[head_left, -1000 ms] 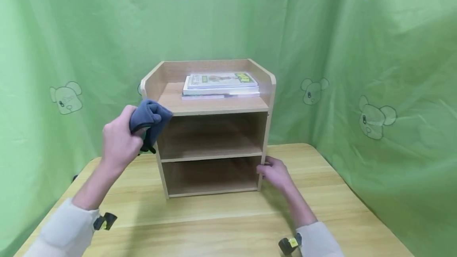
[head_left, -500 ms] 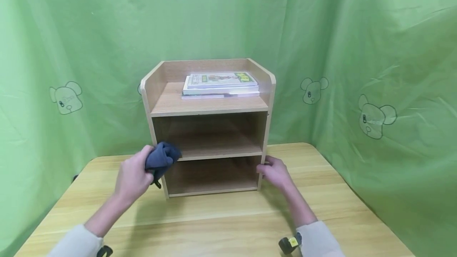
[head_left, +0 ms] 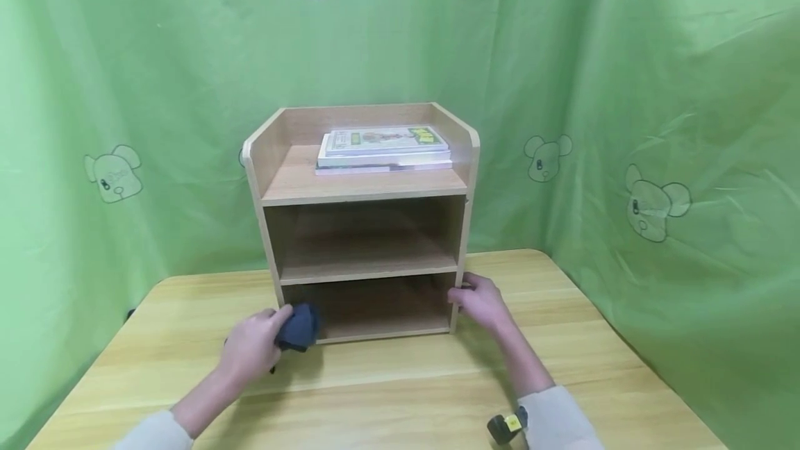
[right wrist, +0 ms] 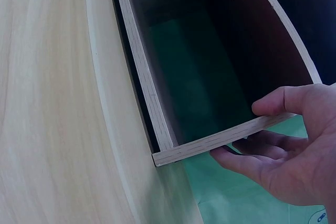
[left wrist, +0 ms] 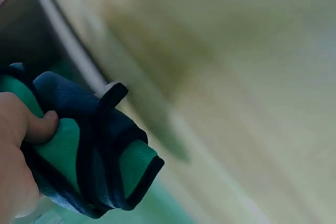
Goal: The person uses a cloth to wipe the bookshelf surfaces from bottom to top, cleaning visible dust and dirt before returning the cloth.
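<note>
A small wooden shelf [head_left: 365,198] with two compartments below an open top stands on the table. My left hand [head_left: 253,346] grips a folded cloth [left wrist: 100,140], blue and green with black edging, at the shelf's lower left front corner. In the left wrist view the thumb presses on the cloth's green side. My right hand [right wrist: 294,150] pinches the right side panel [right wrist: 226,139] beside the bottom compartment, thumb inside and fingers outside.
A stack of books [head_left: 384,149] lies on the shelf's top. The light wooden table [head_left: 375,401] extends in front and to both sides. Green curtains [head_left: 187,54] with printed bears hang behind and at the sides.
My left hand has moved down along the shelf's left front edge with the cloth, from top-shelf height to the bottom corner. The right hand keeps its hold on the side panel.
</note>
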{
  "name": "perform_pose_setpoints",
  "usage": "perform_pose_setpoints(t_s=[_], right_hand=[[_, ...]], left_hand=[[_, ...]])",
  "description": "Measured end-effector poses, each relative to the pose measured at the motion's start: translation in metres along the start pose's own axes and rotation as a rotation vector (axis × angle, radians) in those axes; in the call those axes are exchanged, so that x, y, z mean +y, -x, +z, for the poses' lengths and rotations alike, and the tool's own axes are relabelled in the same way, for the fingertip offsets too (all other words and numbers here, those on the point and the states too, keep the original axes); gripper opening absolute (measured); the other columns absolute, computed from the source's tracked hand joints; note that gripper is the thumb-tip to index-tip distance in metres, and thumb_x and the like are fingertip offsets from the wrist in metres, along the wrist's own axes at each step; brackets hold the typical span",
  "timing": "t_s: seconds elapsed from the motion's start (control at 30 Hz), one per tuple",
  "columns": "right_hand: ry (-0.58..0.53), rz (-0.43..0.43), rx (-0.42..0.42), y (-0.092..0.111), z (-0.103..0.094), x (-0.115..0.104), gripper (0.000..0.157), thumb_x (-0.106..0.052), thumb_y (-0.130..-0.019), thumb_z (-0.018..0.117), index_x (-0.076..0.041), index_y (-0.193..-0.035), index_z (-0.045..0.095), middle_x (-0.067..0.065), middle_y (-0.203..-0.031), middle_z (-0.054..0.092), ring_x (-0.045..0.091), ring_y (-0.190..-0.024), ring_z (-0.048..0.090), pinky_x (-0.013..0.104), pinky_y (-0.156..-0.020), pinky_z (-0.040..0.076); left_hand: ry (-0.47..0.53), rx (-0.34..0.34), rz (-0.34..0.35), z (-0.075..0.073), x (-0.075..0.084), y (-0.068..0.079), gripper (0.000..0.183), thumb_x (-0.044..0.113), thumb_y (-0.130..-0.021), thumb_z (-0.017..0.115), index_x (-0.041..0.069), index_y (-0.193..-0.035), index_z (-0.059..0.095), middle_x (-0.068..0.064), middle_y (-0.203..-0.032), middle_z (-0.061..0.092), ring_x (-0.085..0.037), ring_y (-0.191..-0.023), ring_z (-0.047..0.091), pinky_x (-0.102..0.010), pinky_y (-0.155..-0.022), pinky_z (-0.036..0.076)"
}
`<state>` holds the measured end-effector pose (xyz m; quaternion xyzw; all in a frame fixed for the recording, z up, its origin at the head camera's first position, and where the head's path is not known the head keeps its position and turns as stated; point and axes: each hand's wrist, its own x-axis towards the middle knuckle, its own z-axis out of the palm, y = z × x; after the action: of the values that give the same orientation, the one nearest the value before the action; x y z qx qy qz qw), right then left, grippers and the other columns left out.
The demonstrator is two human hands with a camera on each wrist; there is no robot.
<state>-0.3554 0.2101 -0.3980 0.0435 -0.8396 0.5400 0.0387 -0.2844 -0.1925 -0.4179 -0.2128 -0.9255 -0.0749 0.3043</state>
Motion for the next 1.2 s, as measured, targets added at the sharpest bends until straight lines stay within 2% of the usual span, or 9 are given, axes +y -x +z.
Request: perform_pose_setpoints(t_s=[0.1,0.23,0.4,0.6,0.8,0.9,0.97,1.03,1.2], right_hand=[[0.004,0.004,-0.006,0.0,0.0,0.0,0.054,-0.014,-0.081,0.063,0.003,-0.131,0.051,0.021,-0.111,0.065,0.03,-0.093,0.066,0.043,-0.083,0.053],[0.017,0.009,0.004,0.0,-0.001,0.0,0.055,-0.015,-0.08,0.064,0.001,-0.132,0.051,0.019,-0.111,0.065,0.028,-0.092,0.066,0.042,-0.082,0.053],[0.012,0.008,0.002,-0.001,-0.001,-0.002,0.055,-0.014,-0.08,0.064,0.001,-0.131,0.051,0.021,-0.111,0.065,0.029,-0.093,0.066,0.043,-0.083,0.053],[0.009,0.007,-0.01,0.002,-0.001,-0.002,0.054,-0.013,-0.082,0.063,0.003,-0.131,0.05,0.022,-0.111,0.065,0.03,-0.091,0.066,0.045,-0.083,0.052],[-0.008,0.007,-0.01,0.002,-0.001,0.001,0.055,-0.013,-0.081,0.063,0.004,-0.132,0.049,0.023,-0.11,0.065,0.034,-0.095,0.065,0.045,-0.084,0.052],[0.0,0.005,-0.008,0.003,-0.001,0.002,0.056,-0.013,-0.081,0.064,0.005,-0.132,0.048,0.023,-0.112,0.064,0.032,-0.093,0.065,0.044,-0.083,0.053],[0.0,0.0,-0.006,0.003,-0.001,0.002,0.055,-0.012,-0.081,0.064,0.005,-0.131,0.05,0.023,-0.112,0.064,0.031,-0.093,0.066,0.044,-0.082,0.053],[-0.005,-0.001,-0.007,0.002,0.0,0.002,0.054,-0.012,-0.081,0.064,0.004,-0.13,0.051,0.023,-0.111,0.064,0.03,-0.093,0.066,0.044,-0.082,0.053],[-0.017,0.0,-0.002,0.001,0.0,0.001,0.054,-0.012,-0.079,0.065,0.004,-0.129,0.052,0.022,-0.111,0.064,0.031,-0.094,0.065,0.045,-0.084,0.053]], left_hand=[[-0.067,-0.06,0.024,0.01,0.003,0.005,0.055,-0.008,-0.054,0.069,0.012,-0.105,0.062,-0.008,-0.071,0.062,-0.02,-0.055,0.057,-0.033,-0.046,0.047],[-0.067,-0.107,0.001,0.016,0.008,0.003,0.054,-0.01,-0.056,0.065,0.012,-0.105,0.064,-0.009,-0.073,0.063,-0.022,-0.058,0.058,-0.035,-0.047,0.046],[-0.051,-0.174,-0.04,0.016,0.015,-0.001,0.045,-0.011,-0.061,0.062,0.011,-0.1,0.068,-0.008,-0.076,0.067,-0.02,-0.061,0.061,-0.033,-0.047,0.046],[-0.059,-0.216,-0.041,0.016,0.025,0.002,0.036,-0.012,-0.061,0.063,0.012,-0.086,0.068,-0.006,-0.071,0.065,-0.017,-0.056,0.057,-0.032,-0.044,0.043],[-0.02,-0.326,-0.01,0.013,0.037,0.003,0.034,-0.009,-0.062,0.072,0.011,-0.089,0.067,-0.009,-0.075,0.064,-0.025,-0.064,0.062,-0.04,-0.053,0.051],[0.049,-0.361,0.025,0.005,0.04,-0.002,0.039,-0.01,-0.059,0.07,0.012,-0.091,0.064,-0.006,-0.076,0.065,-0.021,-0.065,0.061,-0.037,-0.055,0.052],[0.094,-0.357,0.043,-0.006,0.043,-0.007,0.043,-0.01,-0.058,0.07,0.012,-0.095,0.063,-0.005,-0.077,0.065,-0.018,-0.066,0.061,-0.034,-0.057,0.052],[0.118,-0.314,0.061,-0.022,0.047,-0.015,0.048,-0.01,-0.058,0.072,0.012,-0.099,0.062,-0.004,-0.079,0.066,-0.017,-0.068,0.061,-0.032,-0.059,0.053],[0.112,-0.089,0.027,-0.076,0.059,-0.045,0.057,-0.014,-0.054,0.073,0.016,-0.101,0.059,-0.008,-0.087,0.067,-0.024,-0.073,0.063,-0.038,-0.062,0.054]])
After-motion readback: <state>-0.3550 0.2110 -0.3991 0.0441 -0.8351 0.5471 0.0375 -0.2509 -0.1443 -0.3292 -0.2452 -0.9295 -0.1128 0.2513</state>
